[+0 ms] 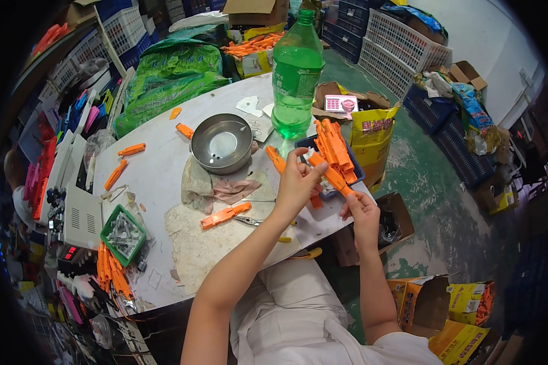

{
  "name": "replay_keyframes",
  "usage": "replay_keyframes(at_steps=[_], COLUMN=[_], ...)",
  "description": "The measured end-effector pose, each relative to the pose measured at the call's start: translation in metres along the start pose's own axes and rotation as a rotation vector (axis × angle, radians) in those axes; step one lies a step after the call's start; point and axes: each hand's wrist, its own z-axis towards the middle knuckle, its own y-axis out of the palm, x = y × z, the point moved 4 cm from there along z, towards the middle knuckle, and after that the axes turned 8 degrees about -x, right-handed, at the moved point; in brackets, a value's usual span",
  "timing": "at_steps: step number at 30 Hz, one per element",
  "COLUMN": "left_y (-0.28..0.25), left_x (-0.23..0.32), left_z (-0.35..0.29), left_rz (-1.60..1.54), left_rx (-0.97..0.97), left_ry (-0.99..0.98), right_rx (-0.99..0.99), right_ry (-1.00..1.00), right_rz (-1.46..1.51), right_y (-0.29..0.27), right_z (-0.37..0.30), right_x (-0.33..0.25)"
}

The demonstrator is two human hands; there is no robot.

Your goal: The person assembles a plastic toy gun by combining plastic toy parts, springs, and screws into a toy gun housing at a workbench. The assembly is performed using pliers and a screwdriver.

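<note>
My left hand [299,185] pinches the upper end of a long orange plastic part [335,177], near a small white piece. Lower down, my right hand [364,214] grips the same part's other end. Behind it, a blue tray [360,163] at the table's right edge holds several orange plastic parts [333,143]. Another orange part [276,158] lies just beyond my left hand. Nearer me, one more [226,215] rests on the worn board, beside pliers [249,221] partly hidden by my left arm.
A metal bowl [221,164] stands on the table [158,182] by a crumpled cloth [196,184]. A tall green bottle [296,79] rises behind my hands. To the left are a green basket [106,232] of small greyish pieces and a beige device [83,212]. A yellow bag [374,137] stands at right.
</note>
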Motion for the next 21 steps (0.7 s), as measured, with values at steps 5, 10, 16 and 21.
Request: replay_keyframes(at_steps=[5,10,16,21], left_y=[-0.017,-0.039,-0.078,-0.097], left_x=[-0.007,0.000,0.008,0.014], left_z=[-0.027,-0.067,-0.125,-0.161], left_rz=[0.079,-0.063,-0.088,0.010], left_rx=[-0.027,0.049,0.184,0.323], left_ry=[0.057,0.047,0.050,0.105], right_rx=[-0.024,-0.014,0.169,0.102], right_ry=[0.267,0.221,-0.302,-0.989], right_rz=[0.205,0.372,-0.143,-0.754], right_y=[-0.002,-0.002,-0.013,0.017], right_z=[0.003,0.001,0.008,-0.014], right_x=[0.019,0.018,-0.034,-0.084])
